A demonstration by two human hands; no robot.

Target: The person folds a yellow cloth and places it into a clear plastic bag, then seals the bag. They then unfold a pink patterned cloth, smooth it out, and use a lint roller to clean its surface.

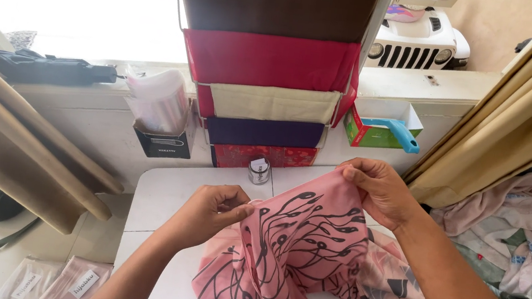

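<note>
While I watch from the head view, the largest item near the work is the hanging rack of folded fabrics [269, 69], brown, red, cream, purple and patterned red from top to bottom, set against the wall behind the white table [159, 190]. Beige curtains [521, 113] hang at the right, and a heap of pale printed cloth [526, 235] lies beyond them. On the table, spilling over its near edge, is the pink cloth with black line pattern [298, 241]; its long axis runs from the raised far edge down toward me, and the gathered bulk hangs off the near side. My right hand [379, 190] lifts the far corner, fingers pressed together in a pinch on the hem. My left hand [211, 210] holds the left edge near a small white tag, fingers closed in a pinch on the cloth. I judge the edge is best handled by keeping both pinches at the hem and the span between them taut and level, so no fold creeps in. A small glass jar [259, 170] stands just beyond the cloth, apart from it.
</note>
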